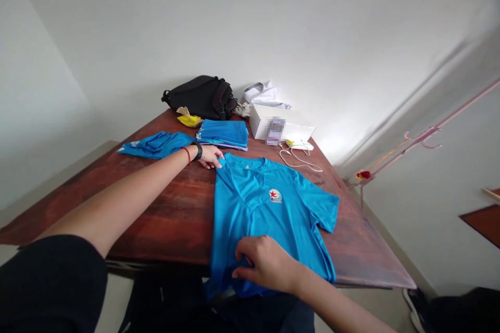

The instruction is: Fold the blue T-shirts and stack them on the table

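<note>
At the far left of the reddish-brown wooden table (172, 218), a crumpled blue garment (154, 144) lies loose, soft and shapeless; its far rim looks the easiest place to lift it. Just beyond it sit a yellow packet (189, 120) and a black fabric backpack (199, 96).

Next to these, touching or nearly so, is a flat, rectangular stack of folded blue cloth (223, 132), with a strip of lilac showing underneath.

Right of that, a short-sleeved blue shirt (287, 218) of smooth, shiny fabric lies over the table's middle, collar away from the wearer, lower end at the near edge. It should be light and limp, rather slippery and quick to wrinkle, but not fragile; the shoulder seams, sleeve ends and hem seem the sensible holds. The left hand (211, 157), with a black watch (197, 151) on its wrist, pinches the shirt's far left shoulder corner between thumb and fingers. The right hand (267, 264) hangs over the lower part, loosely curled, thumb and forefinger apart with no cloth visible between them; whether it touches the fabric, I cannot tell.

Further right, beyond the collar, stand a white rectangular box (291, 122) and a thin white cable (302, 165); the shirt's right sleeve spreads flat towards the table's right side.
</note>
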Tool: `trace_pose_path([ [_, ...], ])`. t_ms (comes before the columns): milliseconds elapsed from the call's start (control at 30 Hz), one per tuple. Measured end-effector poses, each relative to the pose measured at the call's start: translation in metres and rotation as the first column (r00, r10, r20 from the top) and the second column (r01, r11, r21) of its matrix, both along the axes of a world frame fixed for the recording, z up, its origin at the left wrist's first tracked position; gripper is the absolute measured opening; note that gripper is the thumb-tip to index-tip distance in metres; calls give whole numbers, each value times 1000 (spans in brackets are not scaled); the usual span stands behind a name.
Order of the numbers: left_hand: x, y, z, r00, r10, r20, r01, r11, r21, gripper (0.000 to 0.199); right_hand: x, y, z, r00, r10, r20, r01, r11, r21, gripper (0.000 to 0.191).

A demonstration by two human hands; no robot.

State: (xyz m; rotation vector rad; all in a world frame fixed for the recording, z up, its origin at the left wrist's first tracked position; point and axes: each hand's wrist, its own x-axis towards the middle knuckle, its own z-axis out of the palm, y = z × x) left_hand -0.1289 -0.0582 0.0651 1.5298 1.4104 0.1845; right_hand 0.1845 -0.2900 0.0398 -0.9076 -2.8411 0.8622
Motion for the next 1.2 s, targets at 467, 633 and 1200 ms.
trace_pose_path([
  [467, 17, 30, 13, 964, -266, 27, 223, 856, 466, 45, 4, 88, 33, 893, -323, -313, 332, 943, -24, 18],
  [633, 15, 31, 5, 940, -336, 51, 276, 842, 463, 51, -1, 170, 5, 777, -558, -292, 602, 794, 85, 38],
  [1200, -5, 48, -19, 940, -339, -35, 325, 859, 395, 39, 26, 205, -2, 593, -774, -222, 585, 603, -542, 24],
])
